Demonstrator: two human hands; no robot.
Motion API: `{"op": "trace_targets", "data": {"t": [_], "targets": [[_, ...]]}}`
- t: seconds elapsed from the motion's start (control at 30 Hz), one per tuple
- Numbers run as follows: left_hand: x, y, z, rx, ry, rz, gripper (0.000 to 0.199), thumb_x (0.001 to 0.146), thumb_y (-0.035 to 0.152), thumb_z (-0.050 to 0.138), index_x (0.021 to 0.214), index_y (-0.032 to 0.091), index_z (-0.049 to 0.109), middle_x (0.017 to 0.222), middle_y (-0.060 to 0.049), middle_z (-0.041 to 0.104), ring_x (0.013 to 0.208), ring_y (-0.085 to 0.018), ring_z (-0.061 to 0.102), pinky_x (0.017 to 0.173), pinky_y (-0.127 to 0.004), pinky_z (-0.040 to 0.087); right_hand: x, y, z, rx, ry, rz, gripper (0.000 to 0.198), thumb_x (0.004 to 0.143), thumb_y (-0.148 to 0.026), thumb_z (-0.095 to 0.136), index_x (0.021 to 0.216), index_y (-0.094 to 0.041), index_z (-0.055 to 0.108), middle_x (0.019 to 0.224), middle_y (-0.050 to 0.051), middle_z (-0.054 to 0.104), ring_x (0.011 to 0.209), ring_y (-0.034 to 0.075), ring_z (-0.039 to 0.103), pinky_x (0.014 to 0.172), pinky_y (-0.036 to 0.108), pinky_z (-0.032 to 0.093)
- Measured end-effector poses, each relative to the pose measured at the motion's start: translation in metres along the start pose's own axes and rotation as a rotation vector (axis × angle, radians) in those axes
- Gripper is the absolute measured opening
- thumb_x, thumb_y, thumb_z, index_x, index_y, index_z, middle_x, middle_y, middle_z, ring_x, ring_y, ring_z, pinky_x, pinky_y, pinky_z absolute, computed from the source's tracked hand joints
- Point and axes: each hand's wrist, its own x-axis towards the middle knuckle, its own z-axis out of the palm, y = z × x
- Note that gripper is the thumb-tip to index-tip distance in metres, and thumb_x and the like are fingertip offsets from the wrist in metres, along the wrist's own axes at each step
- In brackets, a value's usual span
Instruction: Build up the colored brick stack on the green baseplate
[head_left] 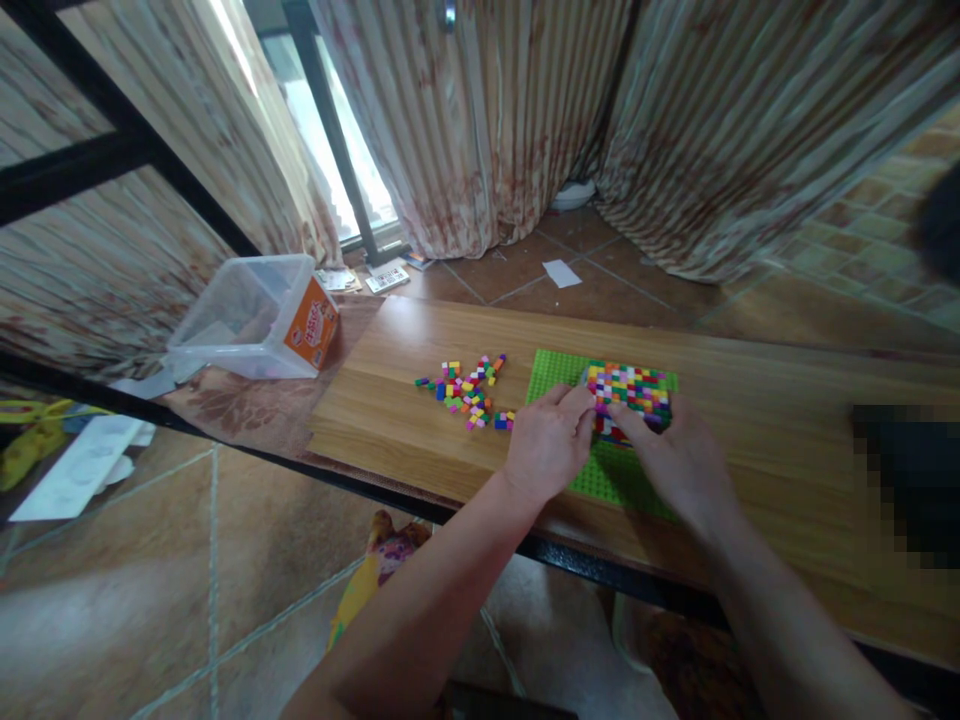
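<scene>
A block of many-coloured toy building bricks [630,385] sits on a green studded baseplate [559,370]. My left hand [551,440] is closed at the block's left edge, its fingertips pressed together against the bricks. From the right, my right hand [690,460] grips the block, thumb on the near face and fingers around the right side. Both hands partly cover the baseplate and the block's near side; any single brick between the fingertips is too small to make out. A loose pile of small coloured bricks [469,395] lies left of the baseplate, with several beside my left wrist.
The wooden tabletop [390,430] carries all of this. A clear plastic bin [225,310] with an orange label stands beyond its left end. White papers [562,273] lie on the tiled floor behind, near curtains [480,130]. A dark pixelated patch [915,480] covers the right end.
</scene>
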Motion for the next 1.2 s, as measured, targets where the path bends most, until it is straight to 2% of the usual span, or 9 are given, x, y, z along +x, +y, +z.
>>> {"op": "trace_targets", "data": {"t": [0.13,0.37,0.57,0.8,1.0,1.2], "targets": [[0.004,-0.003,-0.002,-0.039,-0.017,-0.024,0.011,0.097,0.022,0.054,0.09,0.02,0.061,0.09,-0.002,0.07,0.088,-0.016,0.066,0.076,-0.027,0.05,-0.001,0.006,0.003,0.003,0.023,-0.048,0.071,0.078,-0.076,0.049,0.112,-0.014,0.061,0.102,0.017,0.066,0.091,0.031,0.062,0.081,0.046,0.047],[0.012,-0.009,-0.008,-0.177,-0.05,-0.055,0.017,0.09,0.026,0.066,0.077,0.019,0.058,0.079,0.001,0.067,0.074,-0.013,0.062,0.068,-0.024,0.045,-0.001,0.015,0.002,0.057,0.02,-0.133,0.067,0.088,-0.073,0.038,0.114,-0.017,0.062,0.105,0.018,0.067,0.095,0.032,0.063,0.081,0.046,0.048],[0.014,-0.012,-0.011,-0.241,-0.087,-0.07,0.013,0.089,0.022,0.066,0.078,0.019,0.06,0.076,0.002,0.066,0.07,-0.012,0.06,0.066,-0.023,0.042,0.003,0.018,0.001,0.103,0.017,-0.11,0.064,0.093,-0.067,0.028,0.108,-0.018,0.065,0.104,0.017,0.07,0.097,0.032,0.064,0.085,0.047,0.048],[0.014,-0.019,-0.02,-0.217,-0.14,-0.01,0.015,0.09,0.018,0.058,0.076,0.018,0.062,0.074,0.002,0.067,0.069,-0.012,0.059,0.066,-0.023,0.042,0.003,0.02,0.001,0.093,0.026,-0.105,0.068,0.092,-0.07,0.029,0.114,-0.018,0.066,0.105,0.017,0.071,0.096,0.033,0.064,0.084,0.048,0.048],[0.02,-0.047,-0.051,-0.144,-0.105,-0.11,0.017,0.087,0.011,0.053,0.078,0.018,0.066,0.069,0.002,0.067,0.064,-0.011,0.059,0.063,-0.022,0.042,0.004,0.02,0.001,0.076,0.024,-0.116,0.067,0.092,-0.07,0.031,0.113,-0.017,0.067,0.103,0.017,0.071,0.092,0.032,0.066,0.082,0.046,0.049],[0.014,-0.069,-0.085,-0.014,-0.244,-0.155,0.015,0.081,0.007,0.06,0.078,0.016,0.071,0.071,0.0,0.069,0.066,-0.013,0.063,0.065,-0.024,0.047,0.004,0.021,0.002,0.083,0.032,-0.132,0.065,0.092,-0.069,0.033,0.112,-0.018,0.068,0.102,0.016,0.072,0.09,0.031,0.066,0.079,0.044,0.05]]}}
